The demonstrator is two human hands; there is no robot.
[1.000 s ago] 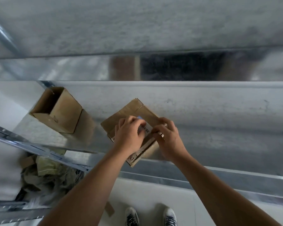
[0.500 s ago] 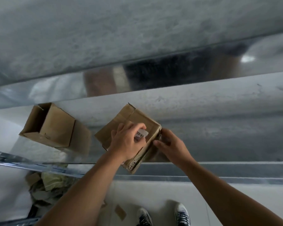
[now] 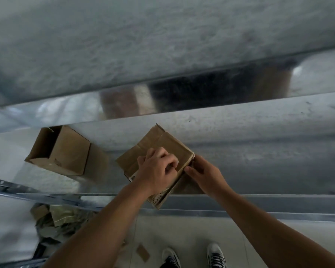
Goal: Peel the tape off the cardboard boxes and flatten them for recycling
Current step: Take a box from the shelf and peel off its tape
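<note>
flattened box (image 3: pixel 162 144) lies mid-scene on the metal bench (image 3: pixel 259 151), rotated diamond-wise, near corner hanging over the bench's near edge. left hand (image 3: pixel 155 173) sits on top of it, fingers curled, fingertips pinching a small white strip (image 3: pixel 176 162) on the top face; label or tape, cannot tell. right hand (image 3: pixel 207 176) is just right of it, thumb and fingers clamped on the box's right edge. hands nearly touching. second box (image 3: pixel 66 151) lies on its side to the left on the same bench, well apart from the hands, open end facing far-left. floor below: pile of crumpled scraps (image 3: pixel 60 219) near-left, one loose cardboard piece (image 3: pixel 143 253) just left of the person's shoes (image 3: pixel 215 256).
</note>
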